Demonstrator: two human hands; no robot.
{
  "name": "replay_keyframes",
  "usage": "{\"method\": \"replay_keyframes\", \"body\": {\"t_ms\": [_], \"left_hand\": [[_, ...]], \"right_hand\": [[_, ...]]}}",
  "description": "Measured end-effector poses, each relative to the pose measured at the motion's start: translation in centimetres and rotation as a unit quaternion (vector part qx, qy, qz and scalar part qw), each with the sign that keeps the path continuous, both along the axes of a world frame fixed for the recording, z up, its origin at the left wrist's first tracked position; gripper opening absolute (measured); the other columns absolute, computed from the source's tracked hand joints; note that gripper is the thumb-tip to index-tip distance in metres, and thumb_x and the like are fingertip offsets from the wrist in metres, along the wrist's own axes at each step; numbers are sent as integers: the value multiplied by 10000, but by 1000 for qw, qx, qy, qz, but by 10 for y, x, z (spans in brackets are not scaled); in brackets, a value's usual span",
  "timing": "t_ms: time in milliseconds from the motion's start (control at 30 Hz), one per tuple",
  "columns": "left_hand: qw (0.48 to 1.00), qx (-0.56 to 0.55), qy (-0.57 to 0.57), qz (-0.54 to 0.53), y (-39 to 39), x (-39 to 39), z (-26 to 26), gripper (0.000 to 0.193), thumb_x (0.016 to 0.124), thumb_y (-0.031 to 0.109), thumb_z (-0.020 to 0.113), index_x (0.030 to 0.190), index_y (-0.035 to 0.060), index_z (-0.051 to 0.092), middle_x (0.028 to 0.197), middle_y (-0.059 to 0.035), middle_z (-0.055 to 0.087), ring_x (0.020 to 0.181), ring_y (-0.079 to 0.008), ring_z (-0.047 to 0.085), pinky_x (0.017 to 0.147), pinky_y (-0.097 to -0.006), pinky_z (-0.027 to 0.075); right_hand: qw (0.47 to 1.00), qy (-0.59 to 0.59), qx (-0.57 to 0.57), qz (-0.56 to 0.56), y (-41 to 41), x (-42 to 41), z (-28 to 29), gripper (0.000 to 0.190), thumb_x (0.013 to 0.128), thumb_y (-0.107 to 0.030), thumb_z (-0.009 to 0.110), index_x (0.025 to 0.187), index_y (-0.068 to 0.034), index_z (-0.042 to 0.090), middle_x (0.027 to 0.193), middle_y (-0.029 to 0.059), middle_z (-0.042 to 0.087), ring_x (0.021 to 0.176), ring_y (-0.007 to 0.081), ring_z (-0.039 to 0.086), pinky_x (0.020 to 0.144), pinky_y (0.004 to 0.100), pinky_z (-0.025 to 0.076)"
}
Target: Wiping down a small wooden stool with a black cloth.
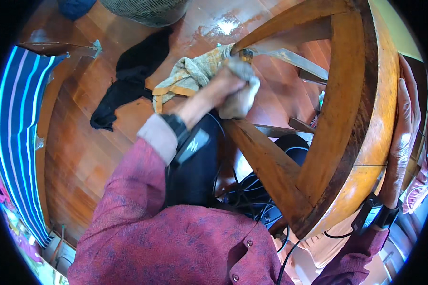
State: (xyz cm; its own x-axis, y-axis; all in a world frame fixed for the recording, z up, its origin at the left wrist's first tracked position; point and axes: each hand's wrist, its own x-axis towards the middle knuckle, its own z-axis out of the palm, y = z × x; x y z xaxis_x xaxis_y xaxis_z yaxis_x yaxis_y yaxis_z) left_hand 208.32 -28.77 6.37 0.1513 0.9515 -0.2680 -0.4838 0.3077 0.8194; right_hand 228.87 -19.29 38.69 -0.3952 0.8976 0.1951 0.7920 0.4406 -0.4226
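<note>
My left hand (226, 85), blurred, is closed around a bunched, pale, stained cloth (192, 73) with orange-yellow trim. The cloth lies against the ends of two wooden legs, and its loose part spreads to the left. These legs belong to a brown wooden piece of furniture (346, 89), tipped on its side before me; whether it is a stool or a small table I cannot tell. Along the outer face of its lighter, worn slab (374, 117), my right hand (404, 114) lies flat with fingers stretched out. The palm is hidden.
A black garment (135, 78) lies on the reddish wooden floor (78, 149). A woven basket (146, 10) stands at the top. Blue striped fabric (25, 135) hangs at the left. Black cables (248, 192) run by my legs, beneath the furniture.
</note>
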Motion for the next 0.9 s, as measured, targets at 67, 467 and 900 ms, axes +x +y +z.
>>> {"method": "replay_keyframes", "body": {"t_ms": [67, 467, 900], "left_hand": [[996, -85, 5, -16, 31, -13, 20, 178, 727, -7, 589, 897, 31, 623, 803, -45, 621, 710, -136, 591, 609, -298, 484], [990, -80, 42, -107, -49, 8, 24, 284, 747, 167, 674, 980, 19, 613, 862, -51, 640, 765, -147, 593, 655, -277, 482], [957, -56, 272, 89, 45, 10, 23, 127, 836, 74, 518, 911, 33, 611, 795, -76, 641, 675, -184, 576, 591, -334, 468]], "right_hand": [[1000, 19, -22, -11, -5, -13, 3, 505, 923, -390, 440, 1310, -67, 445, 1288, 117, 487, 1166, 191, 496, 991, 280, 369], [1000, 9, -12, -3, 3, 2, 2, 492, 928, -352, 444, 1308, -38, 445, 1313, 134, 465, 1196, 196, 455, 1027, 291, 311], [1000, 9, 8, 4, -1, -16, 1, 506, 912, -340, 410, 1290, -5, 442, 1266, 152, 490, 1180, 234, 448, 1025, 326, 277]]}}
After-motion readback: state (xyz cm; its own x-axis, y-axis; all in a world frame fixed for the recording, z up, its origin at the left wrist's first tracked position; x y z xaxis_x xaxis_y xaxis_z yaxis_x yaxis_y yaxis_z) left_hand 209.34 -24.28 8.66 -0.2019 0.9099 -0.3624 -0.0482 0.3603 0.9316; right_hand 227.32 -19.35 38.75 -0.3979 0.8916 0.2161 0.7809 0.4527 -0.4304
